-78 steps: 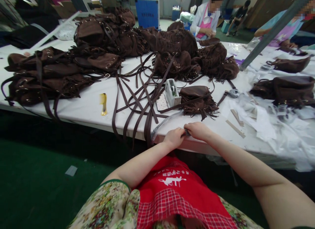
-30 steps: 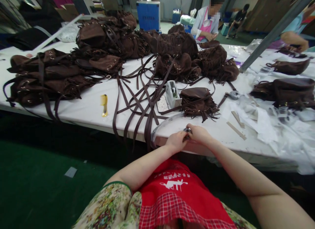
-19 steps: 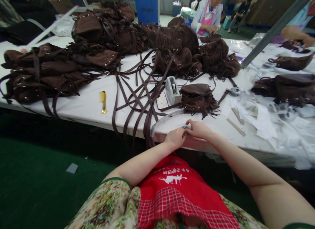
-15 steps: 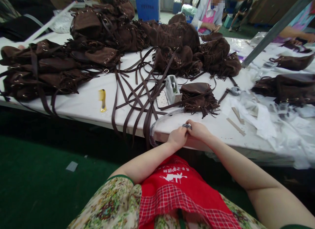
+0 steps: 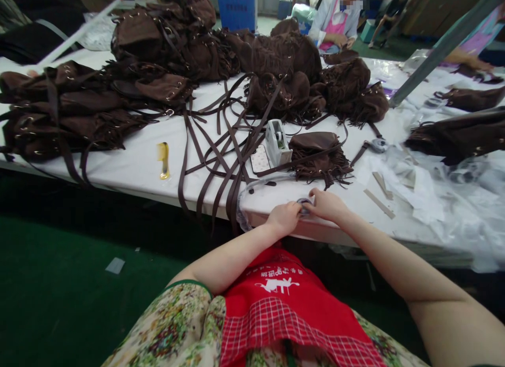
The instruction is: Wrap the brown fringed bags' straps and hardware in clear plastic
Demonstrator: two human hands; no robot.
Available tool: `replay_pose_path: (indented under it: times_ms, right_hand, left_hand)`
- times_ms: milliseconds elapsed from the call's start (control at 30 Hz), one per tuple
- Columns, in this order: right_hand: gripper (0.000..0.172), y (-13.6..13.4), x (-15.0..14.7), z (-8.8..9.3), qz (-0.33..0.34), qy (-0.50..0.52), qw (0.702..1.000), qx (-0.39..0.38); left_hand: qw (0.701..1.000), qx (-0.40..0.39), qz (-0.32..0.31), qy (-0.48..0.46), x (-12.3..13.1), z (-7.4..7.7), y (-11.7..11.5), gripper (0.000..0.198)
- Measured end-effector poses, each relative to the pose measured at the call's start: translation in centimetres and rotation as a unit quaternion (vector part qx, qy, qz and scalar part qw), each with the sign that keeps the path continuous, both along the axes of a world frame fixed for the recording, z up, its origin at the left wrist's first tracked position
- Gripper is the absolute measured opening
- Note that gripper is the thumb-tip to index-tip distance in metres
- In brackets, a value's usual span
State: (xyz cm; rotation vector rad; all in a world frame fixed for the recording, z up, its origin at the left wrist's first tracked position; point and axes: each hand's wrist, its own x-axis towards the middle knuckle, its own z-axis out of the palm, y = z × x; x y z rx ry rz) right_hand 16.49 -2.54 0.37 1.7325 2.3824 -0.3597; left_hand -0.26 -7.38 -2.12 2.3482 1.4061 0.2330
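Observation:
My left hand (image 5: 284, 218) and my right hand (image 5: 328, 205) are close together at the table's front edge. Between them is a small, round, grey buckle-like piece (image 5: 304, 206), apparently wrapped in clear plastic. The fingertips of both hands are closed on it from either side; its exact kind is too small to tell. A strip of clear plastic film (image 5: 243, 201) with dark spots curves over the table edge to the left of my hands. Just beyond lies a dark brown fringed bag (image 5: 315, 143), its strap crossing in front of a white tape dispenser (image 5: 278, 143).
Piles of brown bags (image 5: 276, 56) cover the table's far side, with long straps (image 5: 221, 167) hanging over the front edge. A yellow comb (image 5: 163, 160) lies left. On the right are crumpled white wrapping (image 5: 430, 198), grey strips (image 5: 379, 202) and a slanting metal pole (image 5: 434, 56). Co-workers (image 5: 337, 25) work beyond.
My right hand has moved slightly right and its fingers have lifted a little, showing more of the round piece. The plastic film now shows dark spots on the table.

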Motion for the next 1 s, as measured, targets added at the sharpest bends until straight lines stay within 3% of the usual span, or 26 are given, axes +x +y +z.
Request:
replay_pose_path:
  times_ms: [67,200,333,433,500,567,667,733,1000]
  right_hand:
    - [0.039,-0.5,-0.2,-0.3,-0.05,0.006,0.998,-0.027]
    - [0.029,-1.0,-0.6,0.3,-0.014,-0.003,0.999,-0.03]
    - [0.026,-0.3,-0.2,1.7,0.105,-0.065,0.992,-0.012]
    - [0.024,0.1,0.2,2.3,0.226,-0.074,0.971,0.005]
    - [0.026,0.2,0.5,2.1,0.258,-0.059,0.964,0.007]
    - [0.028,0.1,0.7,1.6,0.202,-0.033,0.979,0.006]
    - [0.036,-0.3,0.8,0.7,0.023,-0.012,1.0,-0.014]
    - [0.035,-0.8,0.7,0.3,-0.044,0.0,0.999,-0.03]
    - [0.03,-0.8,0.5,0.4,0.004,-0.028,0.999,-0.036]
  left_hand:
    - [1.0,0.001,0.011,-0.004,0.5,-0.1,-0.2,0.023]
    - [1.0,0.002,-0.022,-0.006,0.3,0.2,-0.7,0.023]
    - [0.999,0.008,-0.039,0.006,-0.6,0.7,-0.9,0.038]
    - [0.999,0.021,-0.033,0.009,-0.7,0.8,-0.6,0.032]
    - [0.999,0.029,-0.035,0.009,-0.4,0.8,-0.2,0.027]
    - [0.999,0.031,-0.035,0.012,0.2,0.7,0.2,0.027]
    - [0.999,0.031,-0.023,0.01,1.2,0.6,0.5,0.026]
    - [0.999,0.032,-0.013,0.007,1.6,0.5,0.5,0.026]
    - [0.997,0.057,-0.023,0.046,0.0,0.7,-0.7,0.033]
